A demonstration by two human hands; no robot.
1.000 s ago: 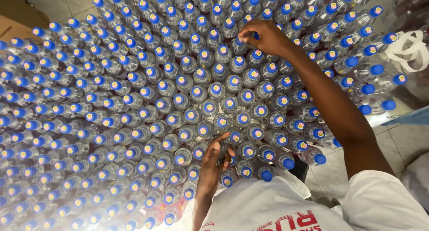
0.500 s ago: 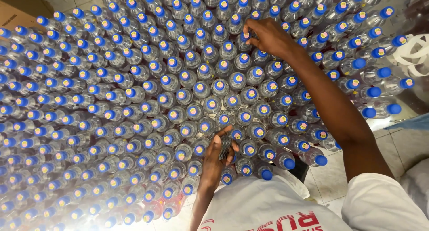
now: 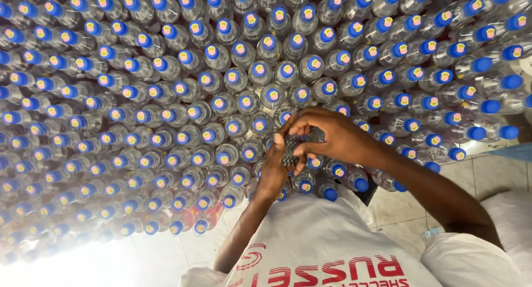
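Small dark object [image 3: 292, 148], kind unclear, is pinched between left hand [image 3: 275, 168] and right hand [image 3: 332, 137] just above the near bottles [image 3: 260, 70]. Loose grip could drop it into the gaps between caps; a bumped bottle could topple its tight-packed neighbours on the floor [image 3: 399, 204].

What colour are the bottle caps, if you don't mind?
The bottle caps are blue with pale centres, seen in the head view.

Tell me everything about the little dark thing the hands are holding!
The small dark object looks flat, with a bumpy or gridded surface; what it is cannot be told. Both hands pinch it just above the blue-capped bottles: the left hand from below, the right hand from above, fingers covering much of it.
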